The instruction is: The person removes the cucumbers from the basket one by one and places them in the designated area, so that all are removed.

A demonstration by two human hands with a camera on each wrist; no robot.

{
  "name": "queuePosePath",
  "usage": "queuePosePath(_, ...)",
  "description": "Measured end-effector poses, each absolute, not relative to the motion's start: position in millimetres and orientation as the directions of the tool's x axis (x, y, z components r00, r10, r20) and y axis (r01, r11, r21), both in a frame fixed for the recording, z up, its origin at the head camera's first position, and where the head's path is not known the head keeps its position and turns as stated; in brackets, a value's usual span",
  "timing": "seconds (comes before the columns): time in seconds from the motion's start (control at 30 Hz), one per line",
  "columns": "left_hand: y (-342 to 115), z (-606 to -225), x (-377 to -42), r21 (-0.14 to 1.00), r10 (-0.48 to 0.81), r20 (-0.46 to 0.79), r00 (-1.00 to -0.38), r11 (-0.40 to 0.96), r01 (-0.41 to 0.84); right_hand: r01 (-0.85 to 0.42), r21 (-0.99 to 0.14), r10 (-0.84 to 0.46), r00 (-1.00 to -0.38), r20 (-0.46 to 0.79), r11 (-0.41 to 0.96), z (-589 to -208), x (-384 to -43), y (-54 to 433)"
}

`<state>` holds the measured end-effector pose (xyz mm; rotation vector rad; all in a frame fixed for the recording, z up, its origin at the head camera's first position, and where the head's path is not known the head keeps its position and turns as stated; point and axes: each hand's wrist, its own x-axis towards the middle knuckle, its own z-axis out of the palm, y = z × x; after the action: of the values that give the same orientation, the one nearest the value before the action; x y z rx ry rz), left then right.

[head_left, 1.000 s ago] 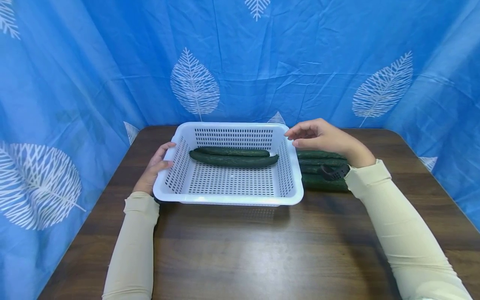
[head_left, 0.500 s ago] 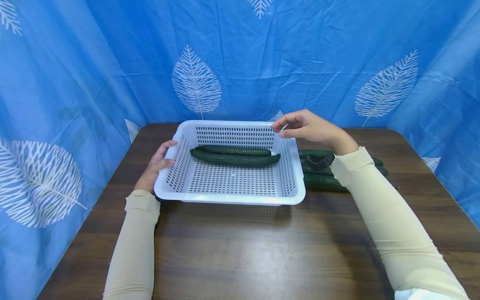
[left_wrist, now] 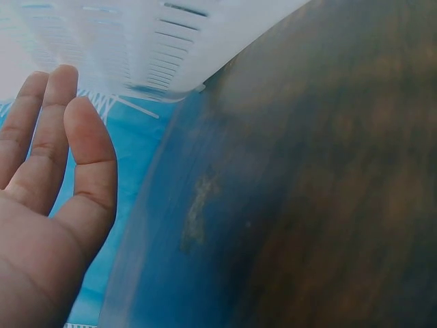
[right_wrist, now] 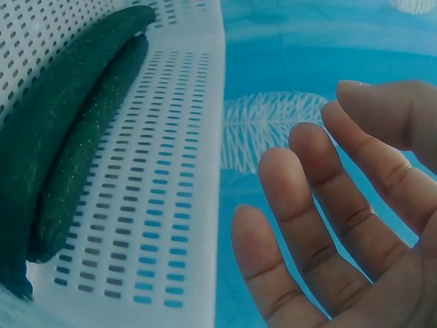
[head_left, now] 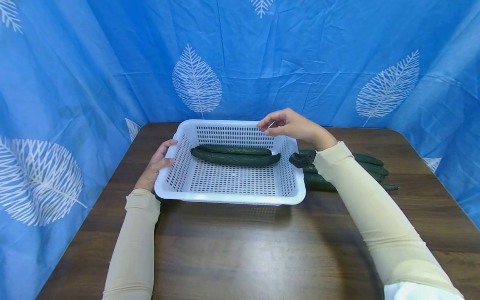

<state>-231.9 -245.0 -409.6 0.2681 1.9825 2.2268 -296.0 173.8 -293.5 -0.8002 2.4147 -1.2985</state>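
Observation:
A white perforated plastic basket stands on the table with two long dark green cucumbers side by side inside, toward its far half. At the basket's left end my left hand touches the rim with a finger and thumb. The left wrist view shows other fingers of that hand loosely extended along the outer wall. My right hand hovers over the basket's far right corner, fingers bent loosely with nothing between them. In the right wrist view its fingers are spread apart, beside the basket wall.
More cucumbers lie in a pile on the wooden table right of the basket, partly covered by my right forearm. A blue curtain with white leaf prints hangs behind and beside the table.
My right hand has moved left, from the basket's right rim to above its far right corner, uncovering more of the cucumber pile. The left hand stays at the rim.

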Motion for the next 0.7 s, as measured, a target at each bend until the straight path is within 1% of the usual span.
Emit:
queuePosePath(0.23,-246,-411,-232,0.993,0.227,0.034,-0.973,-0.117,0.007,-0.341,-0.843,-0.628,-0.778,0.006,0.415,-303,-303,156)
queuePosePath(0.4,-247,-411,-232,0.991,0.236,0.037,-0.971,-0.134,0.005,-0.35,-0.832,-0.648,-0.762,-0.015,0.431,-310,-307,144)
queuePosePath(0.53,-247,-409,-231,0.991,0.239,0.015,-0.971,-0.13,-0.017,-0.351,-0.826,-0.661,-0.749,-0.035,0.441,-314,-310,135)
queuePosePath(0.63,-246,-409,-231,0.994,0.235,0.009,-0.972,-0.111,-0.018,-0.363,-0.814,-0.679,-0.733,-0.051,0.453,-317,-311,129)
queuePosePath(0.7,-246,-409,-232,0.992,0.236,0.02,-0.972,-0.122,-0.009,-0.366,-0.808,-0.69,-0.721,-0.067,0.462,-320,-312,125)
